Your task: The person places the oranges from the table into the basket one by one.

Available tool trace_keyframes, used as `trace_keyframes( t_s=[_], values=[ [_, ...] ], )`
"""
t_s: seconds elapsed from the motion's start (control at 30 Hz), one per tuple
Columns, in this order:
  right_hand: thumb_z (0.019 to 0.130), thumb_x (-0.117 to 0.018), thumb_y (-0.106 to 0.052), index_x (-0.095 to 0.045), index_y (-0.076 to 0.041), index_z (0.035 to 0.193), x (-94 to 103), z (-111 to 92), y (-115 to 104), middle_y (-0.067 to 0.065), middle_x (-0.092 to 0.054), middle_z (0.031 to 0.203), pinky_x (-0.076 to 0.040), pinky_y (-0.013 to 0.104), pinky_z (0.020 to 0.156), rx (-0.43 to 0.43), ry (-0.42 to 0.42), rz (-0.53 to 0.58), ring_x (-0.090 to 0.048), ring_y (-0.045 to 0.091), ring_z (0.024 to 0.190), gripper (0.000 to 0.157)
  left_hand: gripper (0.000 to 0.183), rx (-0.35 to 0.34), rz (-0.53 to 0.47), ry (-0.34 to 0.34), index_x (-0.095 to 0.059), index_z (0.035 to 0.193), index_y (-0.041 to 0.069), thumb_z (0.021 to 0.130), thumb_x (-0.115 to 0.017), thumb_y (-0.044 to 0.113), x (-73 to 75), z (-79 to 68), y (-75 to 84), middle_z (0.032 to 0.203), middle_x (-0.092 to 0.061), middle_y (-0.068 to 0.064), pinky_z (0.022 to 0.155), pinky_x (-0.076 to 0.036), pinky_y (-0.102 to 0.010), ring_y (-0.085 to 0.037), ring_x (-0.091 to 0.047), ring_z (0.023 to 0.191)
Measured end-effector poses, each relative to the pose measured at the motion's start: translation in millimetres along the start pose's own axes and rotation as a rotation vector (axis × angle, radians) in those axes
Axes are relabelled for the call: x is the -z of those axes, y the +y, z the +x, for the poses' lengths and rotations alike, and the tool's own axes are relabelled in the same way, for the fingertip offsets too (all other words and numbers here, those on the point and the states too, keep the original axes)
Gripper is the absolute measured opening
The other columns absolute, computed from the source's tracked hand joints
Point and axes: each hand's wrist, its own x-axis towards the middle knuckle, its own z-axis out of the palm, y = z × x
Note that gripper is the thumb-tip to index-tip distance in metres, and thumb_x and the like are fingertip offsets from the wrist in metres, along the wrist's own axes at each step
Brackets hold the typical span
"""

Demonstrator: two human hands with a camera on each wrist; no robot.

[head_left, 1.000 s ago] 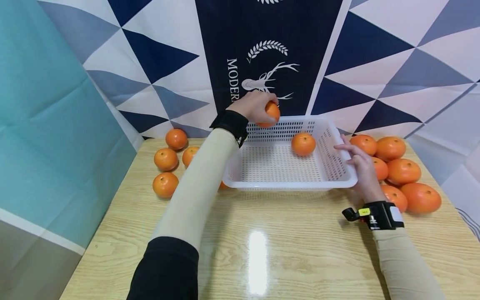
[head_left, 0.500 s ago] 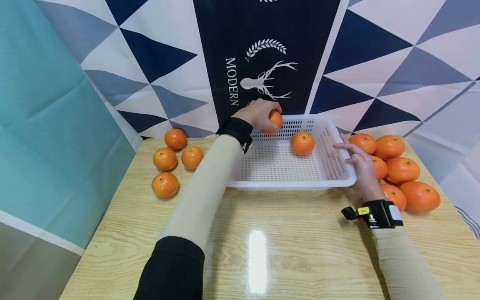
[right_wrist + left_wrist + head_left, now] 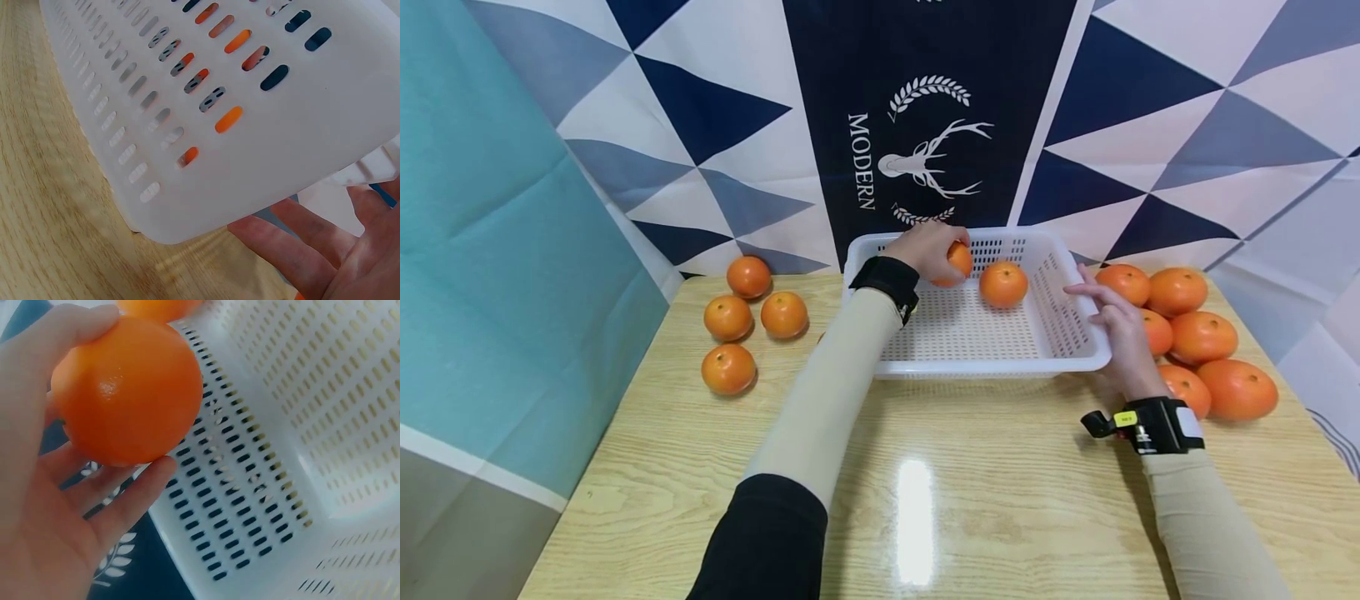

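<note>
Left hand (image 3: pixel 927 250) pinches an orange (image 3: pixel 131 390) between thumb and fingers, the fingertips curved round its sides. Reading the clock from the middle of the white basket (image 3: pixel 985 367), with twelve pointing away from the person, the pinched orange is at about eleven, within the rim and near the far wall; whether it touches the basket's floor I cannot tell. Lying in the basket at about one is a second orange (image 3: pixel 1003 285), just beside the pinched one.

Outside the basket at three, the right hand (image 3: pixel 1126 337) has its fingers spread and slightly bent, the tips at the rim; in the right wrist view the rim hides some of the tips.

Beyond that hand, also around three, six oranges (image 3: pixel 1204 337) lie bunched on the wooden table (image 3: pixel 1022 500). Around nine, four oranges (image 3: pixel 727 317) lie near one another, past the left forearm (image 3: pixel 835 383). Each wrist wears a black strap (image 3: pixel 887 282). At twelve hangs a patterned cloth (image 3: pixel 1150 67) with a deer's head (image 3: pixel 917 164) and the word MODERN, and at ten a teal cloth (image 3: pixel 512 208).
</note>
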Motion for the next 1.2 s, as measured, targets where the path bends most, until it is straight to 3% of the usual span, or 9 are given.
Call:
trace_keyframes(
  t_s=[0.23,0.43,0.93,1.2],
  values=[
    [0.105,-0.028,0.002,-0.071,-0.012,0.145,-1.0,0.0,-3.1,-0.01,-0.019,0.191,-0.045,0.009,0.106,-0.03,0.014,-0.017,-0.005,0.026,0.181,0.06,0.054,0.023,-0.065,-0.019,-0.066,0.147,0.019,0.098,-0.084,0.031,-17.0,0.3,0.1,0.139,-0.07,-0.003,0.108,-0.049,-0.034,-0.023,-0.059,0.121],
    [0.105,-0.026,0.0,-0.068,-0.012,0.149,-1.1,-0.3,-5.0,-0.012,-0.016,0.192,-0.047,0.011,0.108,-0.062,0.004,0.01,-0.003,0.027,0.181,0.062,0.059,0.044,-0.02,-0.025,-0.066,0.151,0.023,0.097,-0.086,0.034,-31.5,8.4,-1.5,0.146,-0.069,-0.001,0.114,-0.048,-0.035,-0.022,-0.058,0.126],
    [0.106,-0.028,0.001,-0.07,-0.013,0.145,-0.8,-0.9,-3.3,-0.011,-0.018,0.191,-0.044,0.008,0.106,-0.029,0.018,-0.061,-0.003,0.028,0.182,0.059,0.061,0.054,0.006,-0.04,-0.068,0.151,0.024,0.094,-0.089,0.031,-44.2,10.9,-3.7,0.155,-0.068,0.002,0.125,-0.045,-0.033,-0.02,-0.057,0.134],
    [0.105,-0.029,0.003,-0.07,-0.011,0.145,-1.8,-0.5,-3.1,-0.009,-0.02,0.191,-0.044,0.01,0.108,-0.014,0.013,-0.028,-0.006,0.027,0.181,0.059,0.059,0.089,0.048,-0.044,-0.067,0.151,0.028,0.096,-0.089,0.034,-47.5,8.6,-0.1,0.15,-0.064,0.001,0.12,-0.049,-0.035,-0.02,-0.055,0.132]
  ],
)
